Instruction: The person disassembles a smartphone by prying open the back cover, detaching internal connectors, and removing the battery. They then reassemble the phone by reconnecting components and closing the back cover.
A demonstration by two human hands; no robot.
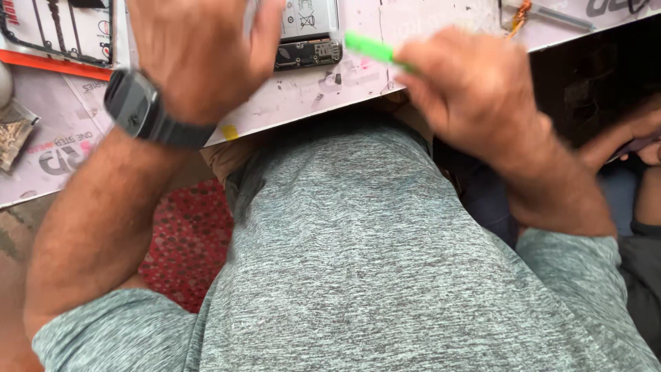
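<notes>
Grey heathered shirt (358,262) fills the near field, belly pressed to the desk (303,96) edge. Landmark: the opened phone (308,34), back cover off, lying on the desk at the top of the view.

Left hand (200,52) — wristwatch (141,107) on the wrist — rests on the phone's left side, fingers curled over its edge; whether it grips or merely steadies, cannot tell. Right hand (468,86), to the phone's right, is closed around a green tool (372,49).

Tool's long axis runs roughly level, tip aimed left at the phone's lower right corner, just short of it. Right hand is the working one; left is nearer the phone.

Phone interior: pale battery above, dark board and connectors below. Motion blur softens detail.

Left of the phone — a phone frame (62,31) on an orange-edged tray. Right, another person's hand (630,138).
</notes>
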